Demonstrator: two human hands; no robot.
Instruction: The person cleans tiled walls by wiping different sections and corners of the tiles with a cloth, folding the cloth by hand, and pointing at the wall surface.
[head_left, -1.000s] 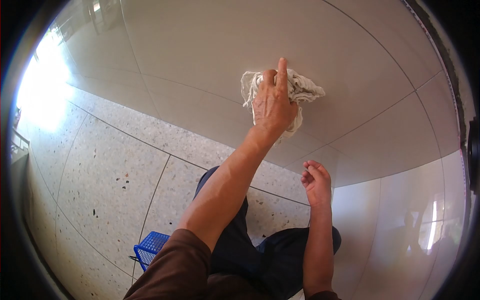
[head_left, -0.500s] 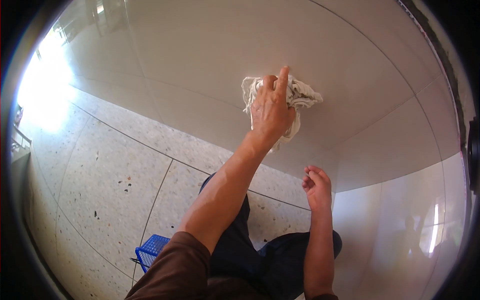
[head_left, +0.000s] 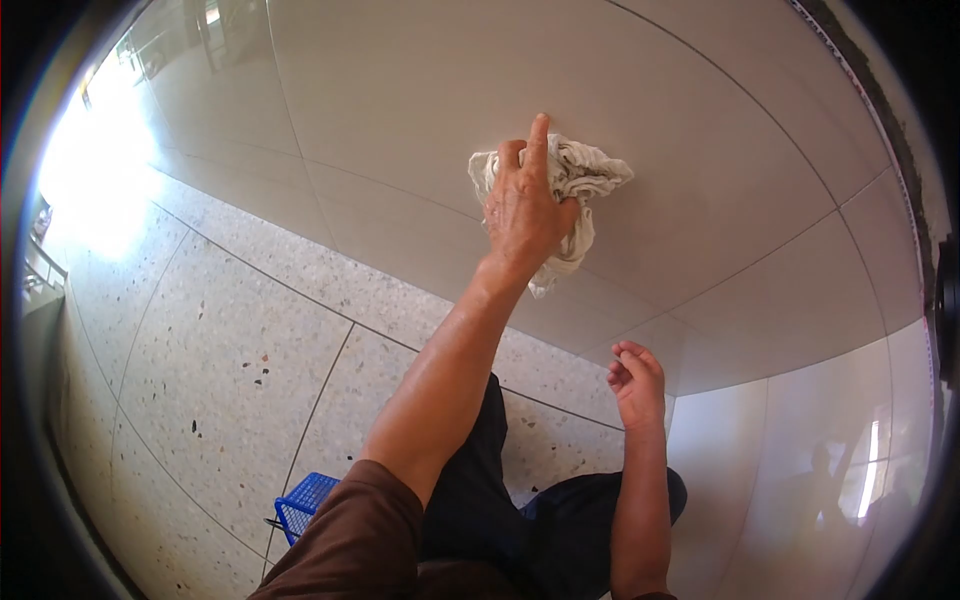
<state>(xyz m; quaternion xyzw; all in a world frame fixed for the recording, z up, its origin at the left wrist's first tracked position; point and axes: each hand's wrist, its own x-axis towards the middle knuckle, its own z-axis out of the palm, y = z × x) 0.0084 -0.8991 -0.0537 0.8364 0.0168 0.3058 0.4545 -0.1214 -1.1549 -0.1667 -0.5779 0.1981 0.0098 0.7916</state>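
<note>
My left hand (head_left: pixel 525 205) presses a crumpled off-white cloth (head_left: pixel 590 170) against the glossy beige tiled wall (head_left: pixel 400 110). Its index finger points up past the cloth onto the tile, while the thumb and the other fingers bear on the fabric. Part of the cloth hangs below the thumb. Lower down, near the wall's base and above my right knee, my right hand (head_left: pixel 640 388) is held in the air with loosely curled fingers. Nothing shows in it.
A speckled stone floor (head_left: pixel 230 300) with dark joint lines meets the wall's foot. Beside my left sleeve stands a blue plastic basket (head_left: pixel 305 500). Another shiny tiled wall (head_left: pixel 790 450) adjoins at the right. Glare comes from the far left.
My left hand has slid the cloth a little to the left and up along the tiles. My right hand stays nearly where it was. The view has shifted slightly.
</note>
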